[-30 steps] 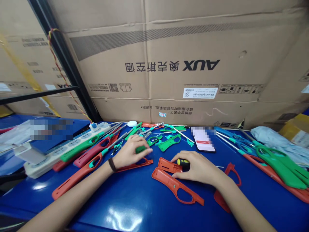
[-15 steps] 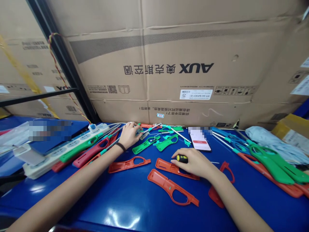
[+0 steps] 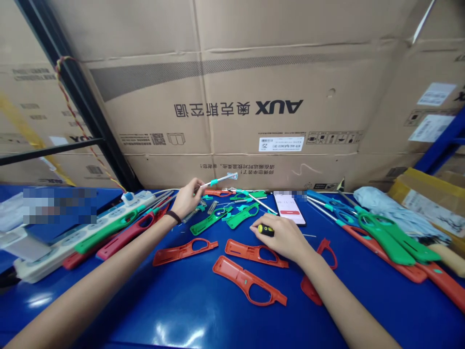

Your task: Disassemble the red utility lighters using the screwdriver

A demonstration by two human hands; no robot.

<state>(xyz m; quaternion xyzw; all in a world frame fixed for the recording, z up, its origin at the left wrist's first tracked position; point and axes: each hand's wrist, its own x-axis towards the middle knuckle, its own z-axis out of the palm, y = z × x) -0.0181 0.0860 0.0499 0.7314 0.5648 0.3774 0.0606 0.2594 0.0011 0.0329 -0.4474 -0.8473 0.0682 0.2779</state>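
The left hand point(image 3: 187, 198) has risen off the pile of parts and now pinches a thin metal rod point(image 3: 218, 182) with a teal collar, held up clear of the rest (its far tip looks like clear plastic). The right hand point(image 3: 281, 237), curled round a yellow-and-black screwdriver handle point(image 3: 266, 230), has drawn back from an orange-red plastic shell point(image 3: 256, 253), and the view has turned slightly right

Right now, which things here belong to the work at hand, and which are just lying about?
In use: left hand holding a teal-collared metal rod; right hand holding a yellow-and-black tool handle; red plastic shells; green plastic shells.
Lying about: phone; power strip; cardboard carton.
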